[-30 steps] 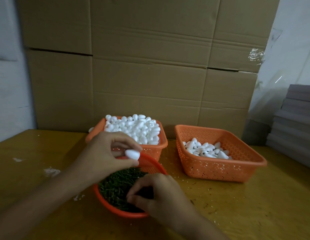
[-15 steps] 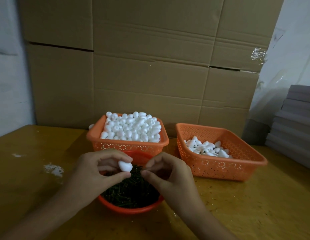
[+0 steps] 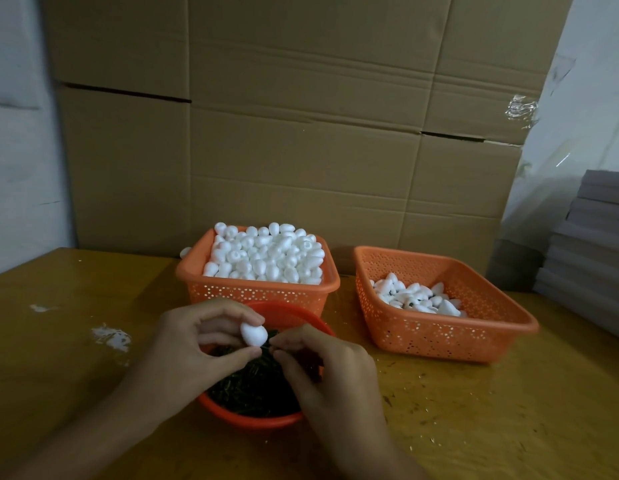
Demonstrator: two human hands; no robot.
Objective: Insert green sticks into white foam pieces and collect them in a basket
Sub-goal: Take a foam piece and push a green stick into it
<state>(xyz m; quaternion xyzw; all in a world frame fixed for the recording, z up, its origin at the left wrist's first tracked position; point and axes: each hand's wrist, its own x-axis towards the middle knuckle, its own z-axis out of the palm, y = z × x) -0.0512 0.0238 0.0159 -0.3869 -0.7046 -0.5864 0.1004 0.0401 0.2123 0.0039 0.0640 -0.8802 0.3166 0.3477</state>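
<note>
Right hand (image 3: 321,362) moved against sideways foam piece (image 3: 253,333), tip rightward.

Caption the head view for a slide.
Left hand pinches a white foam piece while right hand brings a green stick to it, above the round bowl of sticks.

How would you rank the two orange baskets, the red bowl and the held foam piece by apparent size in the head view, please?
1. Right basket and left basket: similar, unranked.
2. Red bowl, partly hidden.
3. Foam piece.
</note>
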